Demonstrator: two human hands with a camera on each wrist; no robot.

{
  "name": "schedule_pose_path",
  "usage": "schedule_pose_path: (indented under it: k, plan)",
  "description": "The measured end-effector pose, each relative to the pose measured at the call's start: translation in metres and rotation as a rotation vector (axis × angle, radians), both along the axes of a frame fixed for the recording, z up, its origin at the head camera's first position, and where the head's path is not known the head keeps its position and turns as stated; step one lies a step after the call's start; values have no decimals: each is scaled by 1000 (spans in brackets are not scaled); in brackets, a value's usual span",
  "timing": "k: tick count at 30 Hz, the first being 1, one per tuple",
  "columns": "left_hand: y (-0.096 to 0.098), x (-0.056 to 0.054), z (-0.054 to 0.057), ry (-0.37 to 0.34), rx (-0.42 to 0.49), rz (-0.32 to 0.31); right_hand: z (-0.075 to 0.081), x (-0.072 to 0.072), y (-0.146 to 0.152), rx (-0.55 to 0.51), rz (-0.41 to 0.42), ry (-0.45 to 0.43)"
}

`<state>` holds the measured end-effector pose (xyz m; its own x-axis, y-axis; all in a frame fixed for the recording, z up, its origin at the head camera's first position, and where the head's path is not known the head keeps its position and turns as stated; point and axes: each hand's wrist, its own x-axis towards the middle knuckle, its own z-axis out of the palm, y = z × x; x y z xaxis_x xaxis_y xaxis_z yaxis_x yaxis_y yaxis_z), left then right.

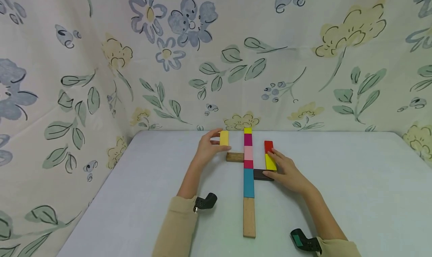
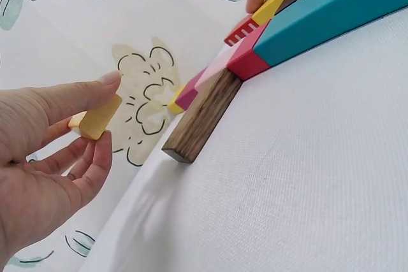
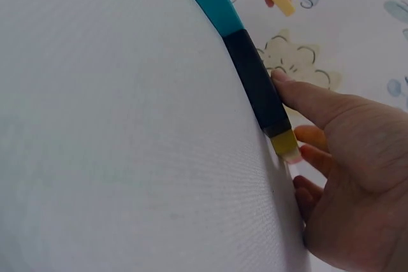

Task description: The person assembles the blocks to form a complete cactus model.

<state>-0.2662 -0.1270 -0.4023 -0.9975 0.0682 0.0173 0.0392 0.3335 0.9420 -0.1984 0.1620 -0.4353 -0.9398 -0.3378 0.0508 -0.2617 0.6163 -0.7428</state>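
Note:
My left hand (image 1: 206,147) pinches a pale yellow block (image 1: 224,138) between thumb and fingers, raised over the table's far left part. My right hand (image 1: 288,171) touches the right side of the layout, thumb at a black block (image 1: 261,174) and fingertips along a bright yellow block (image 1: 270,162). A red block (image 1: 268,147) continues beyond that yellow one. Down the middle runs a column: a yellow end block (image 1: 248,130), magenta, pink and crimson pieces, a teal block (image 1: 248,182) and a light wooden block (image 1: 249,217). From its left side a brown wooden block (image 2: 207,116) sticks out.
The white table (image 1: 135,197) ends at a floral cloth (image 1: 202,62) behind it, with more cloth at the left. A black wrist device (image 1: 206,201) sits at the left sleeve, another device (image 1: 305,241) at the right.

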Motion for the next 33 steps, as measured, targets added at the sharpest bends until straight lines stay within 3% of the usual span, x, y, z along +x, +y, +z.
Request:
schedule_pose_path:
  k: [11, 18, 33]
  plan:
    - [4, -7, -7, 7, -27, 22, 0, -1, 0, 4, 2, 0]
    - [4, -15, -20, 12, -81, 21, 0, -1, 0, 5, 3, 5]
    - [9, -18, -31, 4, -124, 74, 0, 0, 1, 2, 5, 17]
